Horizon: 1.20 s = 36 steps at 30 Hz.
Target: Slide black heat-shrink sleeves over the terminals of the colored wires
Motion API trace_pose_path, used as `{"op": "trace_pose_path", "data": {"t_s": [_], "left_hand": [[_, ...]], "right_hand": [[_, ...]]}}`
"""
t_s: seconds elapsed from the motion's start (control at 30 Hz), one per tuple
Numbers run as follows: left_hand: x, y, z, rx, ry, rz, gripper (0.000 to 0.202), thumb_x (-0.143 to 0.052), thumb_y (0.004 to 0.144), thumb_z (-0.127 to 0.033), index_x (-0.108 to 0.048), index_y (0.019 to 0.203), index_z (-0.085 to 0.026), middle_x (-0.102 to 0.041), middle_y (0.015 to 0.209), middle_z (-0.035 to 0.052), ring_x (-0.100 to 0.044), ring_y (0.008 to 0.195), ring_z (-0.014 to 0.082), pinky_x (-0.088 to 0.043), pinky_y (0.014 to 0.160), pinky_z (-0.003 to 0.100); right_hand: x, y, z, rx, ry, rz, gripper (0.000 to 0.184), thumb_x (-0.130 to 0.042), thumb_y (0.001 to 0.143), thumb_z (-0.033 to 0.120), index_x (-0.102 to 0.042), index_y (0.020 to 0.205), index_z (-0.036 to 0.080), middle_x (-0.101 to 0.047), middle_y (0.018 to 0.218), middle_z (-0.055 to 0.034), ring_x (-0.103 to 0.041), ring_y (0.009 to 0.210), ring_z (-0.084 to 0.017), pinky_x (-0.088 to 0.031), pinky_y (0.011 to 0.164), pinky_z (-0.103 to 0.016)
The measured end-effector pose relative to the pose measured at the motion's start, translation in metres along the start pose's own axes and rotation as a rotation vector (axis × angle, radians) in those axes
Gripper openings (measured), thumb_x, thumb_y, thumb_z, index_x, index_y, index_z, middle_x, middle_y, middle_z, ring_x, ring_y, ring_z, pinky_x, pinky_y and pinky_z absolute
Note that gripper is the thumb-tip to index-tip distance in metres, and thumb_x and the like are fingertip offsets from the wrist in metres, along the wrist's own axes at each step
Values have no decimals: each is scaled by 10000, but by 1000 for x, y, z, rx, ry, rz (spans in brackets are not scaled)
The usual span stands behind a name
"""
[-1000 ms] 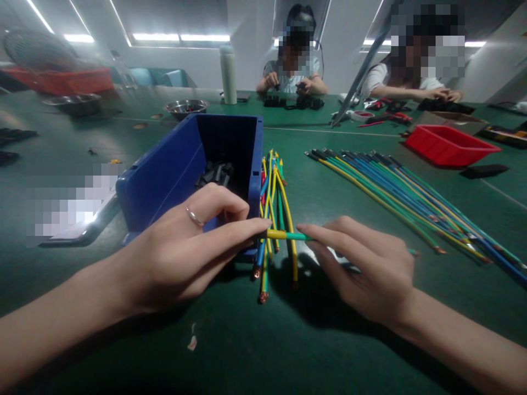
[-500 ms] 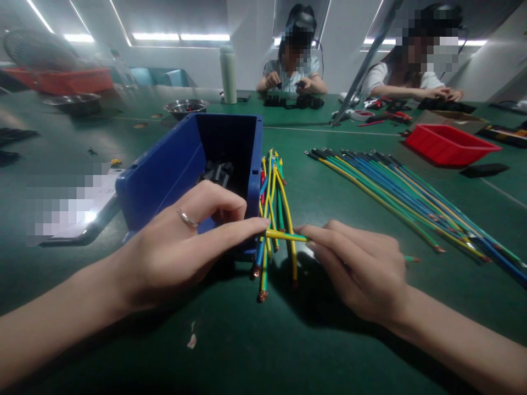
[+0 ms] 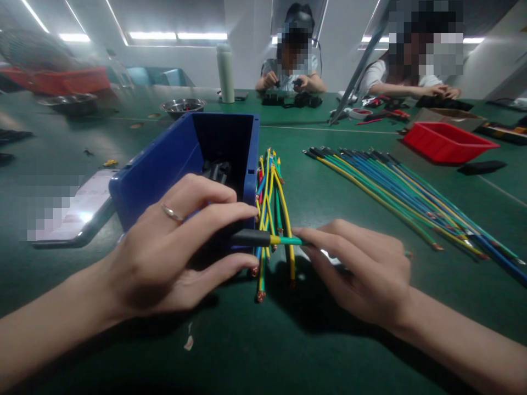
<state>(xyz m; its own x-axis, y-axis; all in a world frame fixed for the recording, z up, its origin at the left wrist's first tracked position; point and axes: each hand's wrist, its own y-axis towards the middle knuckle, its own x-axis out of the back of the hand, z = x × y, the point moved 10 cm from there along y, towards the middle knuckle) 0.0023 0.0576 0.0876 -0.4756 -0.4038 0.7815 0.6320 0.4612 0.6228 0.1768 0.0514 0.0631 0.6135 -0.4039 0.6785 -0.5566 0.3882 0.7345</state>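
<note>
The right hand (image 3: 362,263), right of the middle, pinches a green and yellow wire (image 3: 288,240) between the thumb and fingers. The wire lies nearly flat across the middle of the frame, above the green tabletop (image 3: 329,192). Its left end goes into a black sleeve (image 3: 251,237). The left hand (image 3: 164,247), left of the middle, has its thumb and pointing finger spread apart. One is above the sleeve and one is below, with a gap on both sides. I cannot tell if the other fingers touch the sleeve's left end.

Behind the left hand is a blue bin (image 3: 154,181) with black pieces (image 3: 218,171) in it. Its right edge is close beside a bunch of wires (image 3: 284,197), so there is little room there. Some copper ends poke past the bin's front edge. A strip of green lies between this bunch and a long row of wires (image 3: 382,184) at the right, giving the right hand some room. Below both hands, a wide part of the tabletop shows, with a small white scrap (image 3: 188,343) at the bottom left of the middle. A red tray (image 3: 450,151) sits at the upper right.

A phone (image 3: 84,203) lies at the left, near the bin's edge. Part of its screen is covered by squares, and its marks are too fuzzy to read.
</note>
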Motion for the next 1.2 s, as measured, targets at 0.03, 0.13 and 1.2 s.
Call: {"op": "trace_pose_path", "data": {"t_s": [0.03,0.13,1.2], "left_hand": [[4,1,0,12,10,-13,289,-689,1094,-332,-681,1331,-167,-699,1179,90,-689,1011,213,-610,911,326],[8,3,-1,8,8,-28,176,-687,1065,-245,-677,1230,-184,-713,1145,80,-692,986,215,-598,863,349],[-6,2,-7,-24,-165,7,117,-683,1095,-211,-725,1198,-176,-741,992,61,-689,912,188,-622,797,326]], "right_hand": [[0,0,-1,-5,2,-2,168,-617,1049,87,-739,1161,111,-766,822,-41,-656,637,-119,-466,569,-257],[2,0,-3,-17,5,-9,174,-620,1043,87,-735,1168,124,-759,825,-33,-655,640,-118,-465,569,-254],[-4,0,2,31,35,30,277,-598,1007,43,-721,1214,180,-756,829,-16,-651,630,-121,-453,555,-264]]}}
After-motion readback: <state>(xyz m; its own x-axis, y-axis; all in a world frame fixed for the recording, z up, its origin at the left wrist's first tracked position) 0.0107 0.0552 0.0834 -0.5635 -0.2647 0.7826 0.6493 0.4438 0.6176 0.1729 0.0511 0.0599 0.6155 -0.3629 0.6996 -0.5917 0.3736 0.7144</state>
